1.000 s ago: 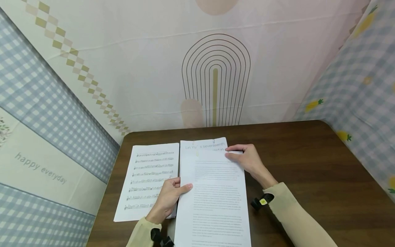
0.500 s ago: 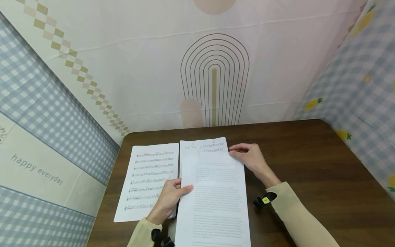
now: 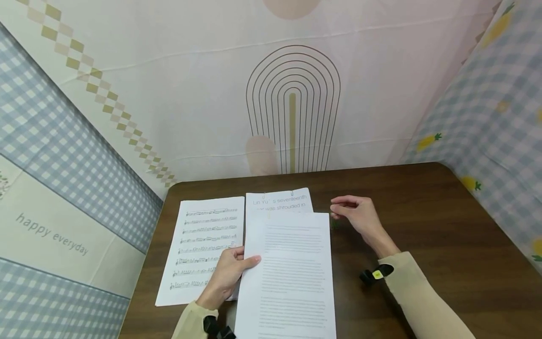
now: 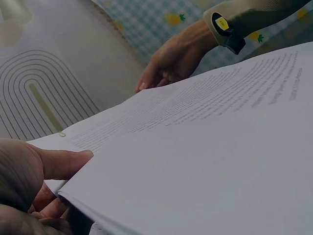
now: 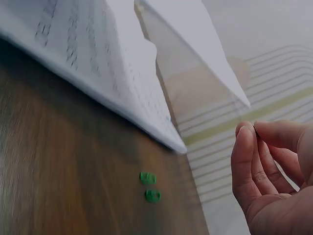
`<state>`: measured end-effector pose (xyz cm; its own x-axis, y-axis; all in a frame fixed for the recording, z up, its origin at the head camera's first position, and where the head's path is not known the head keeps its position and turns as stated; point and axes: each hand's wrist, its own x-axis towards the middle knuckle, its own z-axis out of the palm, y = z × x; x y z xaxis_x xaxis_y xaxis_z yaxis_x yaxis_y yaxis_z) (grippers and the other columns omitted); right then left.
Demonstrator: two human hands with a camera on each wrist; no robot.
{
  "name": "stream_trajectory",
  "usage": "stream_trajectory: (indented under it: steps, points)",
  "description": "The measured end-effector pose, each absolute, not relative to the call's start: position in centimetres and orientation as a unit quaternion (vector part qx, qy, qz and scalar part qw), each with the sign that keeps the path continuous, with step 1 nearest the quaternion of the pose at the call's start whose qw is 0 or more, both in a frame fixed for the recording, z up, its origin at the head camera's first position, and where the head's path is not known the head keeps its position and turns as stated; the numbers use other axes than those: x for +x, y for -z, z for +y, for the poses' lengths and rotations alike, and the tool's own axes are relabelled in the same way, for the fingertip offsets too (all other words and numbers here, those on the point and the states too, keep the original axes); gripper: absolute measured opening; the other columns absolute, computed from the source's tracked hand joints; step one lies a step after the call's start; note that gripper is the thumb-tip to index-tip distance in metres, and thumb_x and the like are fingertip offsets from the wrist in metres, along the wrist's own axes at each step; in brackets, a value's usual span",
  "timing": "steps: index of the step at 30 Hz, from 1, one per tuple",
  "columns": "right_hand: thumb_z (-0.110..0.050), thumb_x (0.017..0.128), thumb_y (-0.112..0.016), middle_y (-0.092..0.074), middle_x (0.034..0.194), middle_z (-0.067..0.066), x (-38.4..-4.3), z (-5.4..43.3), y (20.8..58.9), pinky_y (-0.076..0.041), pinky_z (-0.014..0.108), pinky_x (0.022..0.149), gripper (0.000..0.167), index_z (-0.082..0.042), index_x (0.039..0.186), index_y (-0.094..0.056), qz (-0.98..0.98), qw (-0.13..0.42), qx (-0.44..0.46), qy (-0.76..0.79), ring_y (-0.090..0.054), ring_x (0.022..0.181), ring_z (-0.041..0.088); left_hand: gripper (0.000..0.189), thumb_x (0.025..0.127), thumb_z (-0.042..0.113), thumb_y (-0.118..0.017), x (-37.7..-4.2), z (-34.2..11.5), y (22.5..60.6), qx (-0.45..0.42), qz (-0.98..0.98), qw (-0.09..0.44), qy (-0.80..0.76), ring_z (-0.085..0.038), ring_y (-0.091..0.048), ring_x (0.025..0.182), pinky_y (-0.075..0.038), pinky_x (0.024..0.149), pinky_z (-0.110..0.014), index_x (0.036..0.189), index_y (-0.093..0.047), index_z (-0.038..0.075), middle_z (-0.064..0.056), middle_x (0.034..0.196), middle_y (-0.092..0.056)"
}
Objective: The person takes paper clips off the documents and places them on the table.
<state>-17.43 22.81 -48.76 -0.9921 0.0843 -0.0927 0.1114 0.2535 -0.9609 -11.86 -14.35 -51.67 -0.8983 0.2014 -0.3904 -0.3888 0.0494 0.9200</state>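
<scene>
My left hand (image 3: 230,273) grips a sheaf of printed sheets (image 3: 296,273) by its left edge, thumb on top and fingers beneath. In the left wrist view a yellow paper clip (image 4: 61,134) shows at the sheaf's far edge. Behind the sheaf lies a stack of large-print pages (image 3: 279,200), with clips on its top edge. My right hand (image 3: 357,216) is off to the right, apart from the papers. In the right wrist view its thumb and curled fingers (image 5: 243,152) meet at the tips; nothing clear shows between them.
A sheet of music (image 3: 207,245) lies left of the stack on the brown wooden table (image 3: 423,221). Two small green things (image 5: 150,186) show on the table below the right hand. Patterned cloth (image 3: 190,94) hangs behind and at both sides.
My right hand has left the sheaf's upper right corner and moved right. The sheaf's top edge sits lower, so more of the large print behind shows. My left hand keeps its hold.
</scene>
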Motion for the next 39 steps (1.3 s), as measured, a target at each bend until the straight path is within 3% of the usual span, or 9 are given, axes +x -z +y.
stream_trajectory:
  steps: [11, 20, 26, 39]
  points:
    - [-0.013, 0.104, -0.075, -0.083, 0.105, 0.005, -17.0, 25.7, 50.5, -0.067, 0.023, 0.084, 0.039, 0.011, 0.135, -0.068, 0.788, 0.028, 0.078, 0.61, -0.08, 0.086, 0.008, 0.041, 0.097, 0.004, -0.077, -12.0, -15.0, 51.6, -0.078, 0.691, 0.204, -0.689, -0.024, -0.084, 0.088, -0.07, 0.076, -0.035, 0.134, -0.067, -0.011, -0.017, 0.107, -0.083]
    - [-0.006, 0.102, -0.075, -0.082, 0.1, 0.008, -17.3, 26.3, 51.7, -0.068, 0.024, 0.077, 0.031, 0.011, 0.128, -0.073, 0.811, 0.052, 0.088, 0.576, -0.079, 0.08, 0.005, 0.04, 0.097, 0.004, -0.077, -12.1, -15.0, 51.6, -0.078, 0.691, 0.201, -0.69, -0.023, -0.084, 0.087, -0.07, 0.075, -0.035, 0.133, -0.068, -0.011, -0.018, 0.107, -0.084]
    - [-0.007, 0.102, -0.075, -0.081, 0.103, 0.017, -17.6, 26.0, 52.2, -0.067, 0.023, 0.072, 0.025, 0.007, 0.123, -0.077, 0.849, 0.076, 0.084, 0.516, -0.076, 0.078, 0.01, 0.04, 0.097, 0.004, -0.077, -12.0, -15.0, 51.7, -0.078, 0.691, 0.203, -0.689, -0.024, -0.084, 0.088, -0.07, 0.075, -0.035, 0.133, -0.068, -0.01, -0.018, 0.108, -0.084]
    - [-0.003, 0.098, -0.078, -0.079, 0.091, 0.014, -18.1, 25.2, 52.4, -0.062, 0.025, 0.064, 0.013, 0.003, 0.108, -0.082, 0.891, 0.083, 0.065, 0.441, -0.07, 0.07, 0.013, 0.039, 0.097, 0.003, -0.077, -12.1, -14.7, 51.6, -0.077, 0.685, 0.206, -0.694, -0.023, -0.084, 0.087, -0.07, 0.074, -0.033, 0.132, -0.067, -0.012, -0.017, 0.106, -0.084]
